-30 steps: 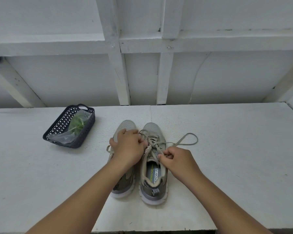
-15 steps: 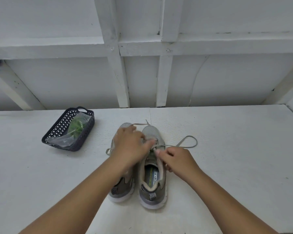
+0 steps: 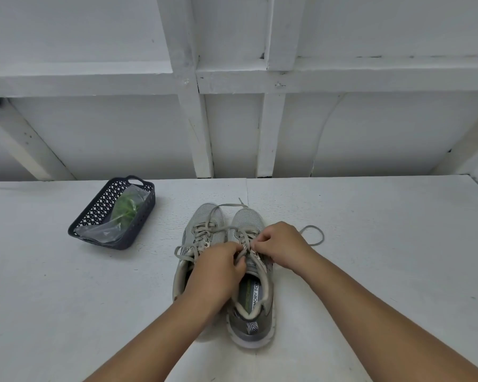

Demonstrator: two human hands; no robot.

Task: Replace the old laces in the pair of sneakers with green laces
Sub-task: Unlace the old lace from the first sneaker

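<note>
Grey mesh uppers on both shoes, pale cream collars, white soles; the pair stands side by side, touching, toes pointing away from the person, near the middle of the white table (image 3: 370, 244). Right sneaker (image 3: 250, 288) shows its printed insole and a striped heel tab; left sneaker (image 3: 202, 230) is partly covered at the heel by the forearm. Old laces (image 3: 233, 228) are grey-beige, flat, still threaded through the upper eyelets of both shoes; one loose strand arcs over the toes, another forms a loop (image 3: 313, 237) lying on the table just right of the right sneaker. Left hand (image 3: 218, 274) has its fingers curled, pinching lace at the right sneaker's tongue. Right hand (image 3: 283, 244) is likewise curled, fingertips pinching lace at the same eyelet rows; the two hands nearly touch. Dark perforated basket (image 3: 146, 216) sits well apart to the left, holding a clear plastic bag (image 3: 105, 231) with green laces (image 3: 126, 209) inside. Table's back edge meets a white panelled wall just beyond the toes. Open table surface lies to the right of the sneakers, in front of the basket, and between basket and sneakers.
</note>
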